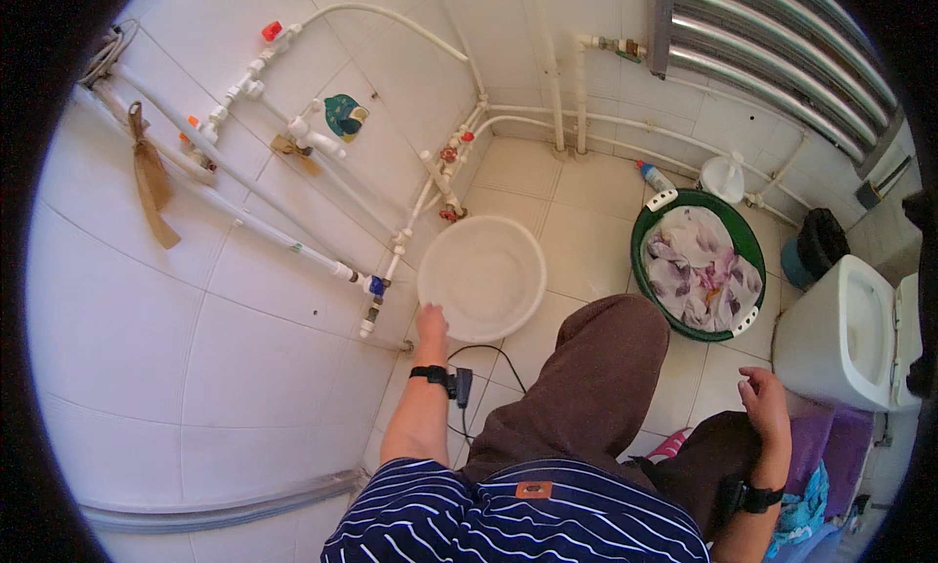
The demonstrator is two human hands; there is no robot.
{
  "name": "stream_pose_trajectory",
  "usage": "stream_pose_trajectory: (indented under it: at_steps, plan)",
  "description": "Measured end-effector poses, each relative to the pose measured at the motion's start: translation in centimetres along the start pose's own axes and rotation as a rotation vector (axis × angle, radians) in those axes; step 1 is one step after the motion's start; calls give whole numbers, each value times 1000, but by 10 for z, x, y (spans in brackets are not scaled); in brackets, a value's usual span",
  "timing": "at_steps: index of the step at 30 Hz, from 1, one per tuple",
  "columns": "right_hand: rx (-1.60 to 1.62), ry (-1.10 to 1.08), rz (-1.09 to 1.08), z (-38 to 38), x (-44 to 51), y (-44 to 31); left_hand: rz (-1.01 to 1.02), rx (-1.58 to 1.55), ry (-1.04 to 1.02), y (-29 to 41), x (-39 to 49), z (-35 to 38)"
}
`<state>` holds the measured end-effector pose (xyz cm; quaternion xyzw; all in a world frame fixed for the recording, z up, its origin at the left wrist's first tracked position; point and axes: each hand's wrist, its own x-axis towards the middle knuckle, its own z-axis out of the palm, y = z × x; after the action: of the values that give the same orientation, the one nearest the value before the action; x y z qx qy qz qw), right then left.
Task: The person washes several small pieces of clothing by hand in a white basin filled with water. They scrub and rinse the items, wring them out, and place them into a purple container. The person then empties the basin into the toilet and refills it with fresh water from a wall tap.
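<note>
My left hand (432, 324) is at the near left rim of a round white plastic basin (484, 273) on the tiled floor; its fingers are partly hidden, so whether they grip the rim cannot be told. The basin looks to hold some clear liquid, though this is uncertain. My right hand (764, 398) hangs in the air beside the toilet, fingers loosely bent and apart, holding nothing. Ahead of it stands a green tub (640, 281) with white handles, and crumpled white and purple cloth (700, 266) lies inside.
White pipes with red-handled valves (448, 155) run along the left wall. A toilet (843, 336), a lined bin (821, 240), a white bucket (722, 179) and a bottle (654, 176) stand to the right. A radiator (769, 57) hangs above. A black cable (498, 349) lies near the basin.
</note>
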<state>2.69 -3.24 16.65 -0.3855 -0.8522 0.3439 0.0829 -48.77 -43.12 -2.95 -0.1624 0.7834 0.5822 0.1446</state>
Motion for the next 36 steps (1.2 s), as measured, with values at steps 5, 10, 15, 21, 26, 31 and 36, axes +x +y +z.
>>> stream_pose_trajectory:
  at_steps: [5,10,15,21,26,31,36]
  plan:
    - [27,-29,28,1,-2,-3,912,145,269,187,-37,-58]
    - [0,-20,-17,1,-1,-7,1318,301,350,364,-64,-97]
    - [45,10,-27,0,-5,-9,1278,758,343,450,-37,-100]
    - [8,-7,-13,-2,-8,-4,1034,929,225,472,-19,-99]
    - [34,12,-40,0,-6,3,1005,1018,222,480,-16,-98]
    - [42,-15,31,0,-5,3,962,1093,282,485,-14,-94]
    - [24,-8,24,0,-3,0,878,1100,323,487,-13,-90]
